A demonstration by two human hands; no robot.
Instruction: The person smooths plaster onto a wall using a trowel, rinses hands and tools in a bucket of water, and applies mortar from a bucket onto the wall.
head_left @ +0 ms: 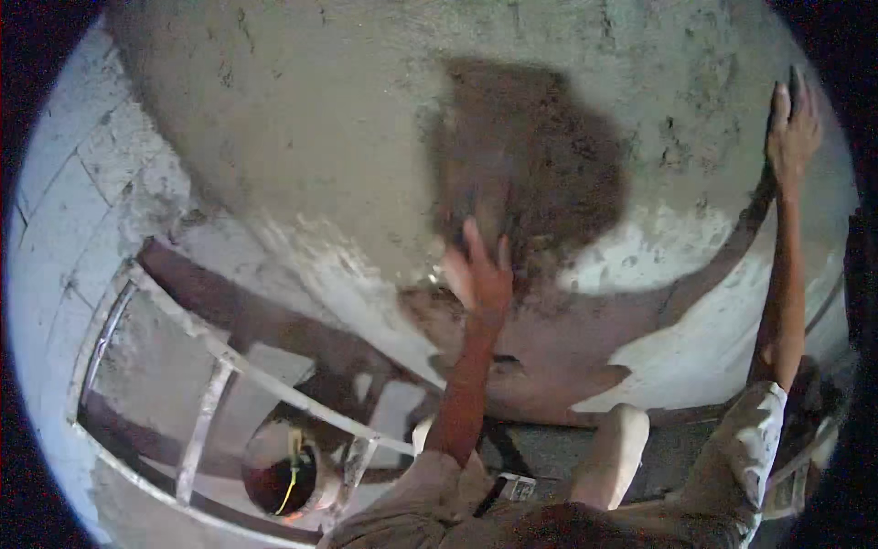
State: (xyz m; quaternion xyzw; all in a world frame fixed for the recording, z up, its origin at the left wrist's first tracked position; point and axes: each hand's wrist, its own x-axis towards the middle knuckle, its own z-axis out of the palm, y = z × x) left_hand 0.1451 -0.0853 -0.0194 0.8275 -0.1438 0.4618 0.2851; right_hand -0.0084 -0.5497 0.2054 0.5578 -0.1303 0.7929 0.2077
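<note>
A wide surface of rough grey plaster fills the upper and middle view, with smears of paler coating lower down. My left hand reaches up to it near the centre, just under a dark shadow. Some of its fingers point upward and apart, but motion smears the hand; whether it holds anything cannot be made out. Farther right and higher, my right hand lies against the plaster near the view's edge, its arm extended. The fingers there are stretched out, and a dark shape beside them is unclear.
A pale metal frame with crossbars, like a ladder or scaffold part, leans across the lower left. Behind it stands a bucket with something yellow in it. My light shoe shows below. Pale blocks line the left side.
</note>
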